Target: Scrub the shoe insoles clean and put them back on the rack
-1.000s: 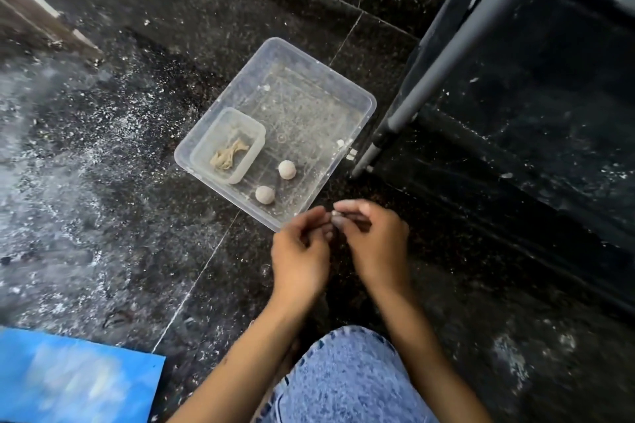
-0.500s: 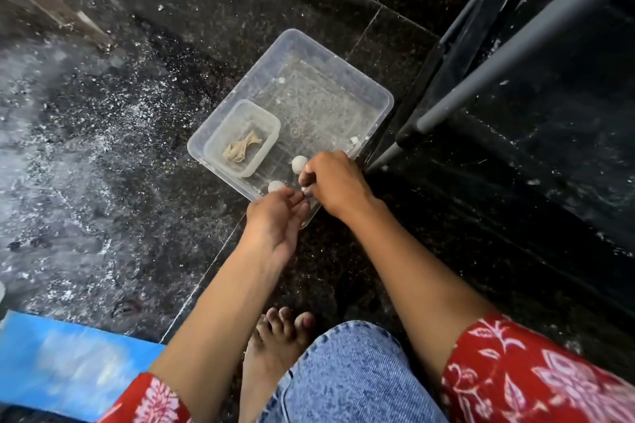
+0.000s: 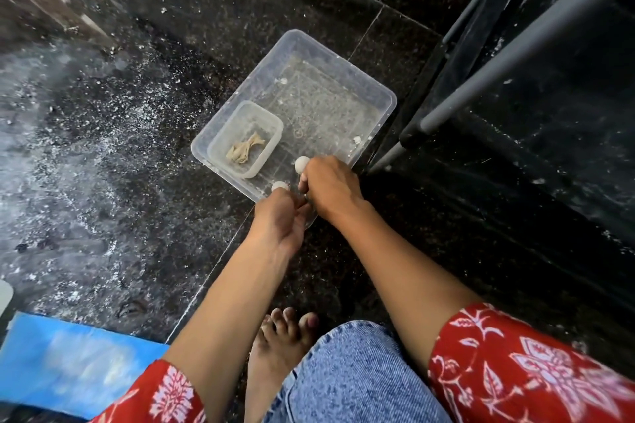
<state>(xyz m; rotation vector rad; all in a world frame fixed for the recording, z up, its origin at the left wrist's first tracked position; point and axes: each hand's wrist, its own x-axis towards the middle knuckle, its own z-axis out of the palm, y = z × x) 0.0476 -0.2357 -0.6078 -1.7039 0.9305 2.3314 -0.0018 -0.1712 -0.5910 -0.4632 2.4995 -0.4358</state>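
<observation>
Where white powder dusts the dark floor, both hands' grips stay unclear.

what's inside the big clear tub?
Inside the big clear tub: a smaller tub holding a tan scrap, two white balls, and white crumbs. The hands cover its near corner.

— Any legible text, labels, brands or numbers in the head view?
— None. The clear plastic tub carries only faint moulded lines and a small ring on its base, not readable as characters. The red sleeves bear a white floral print, no lettering.
</observation>
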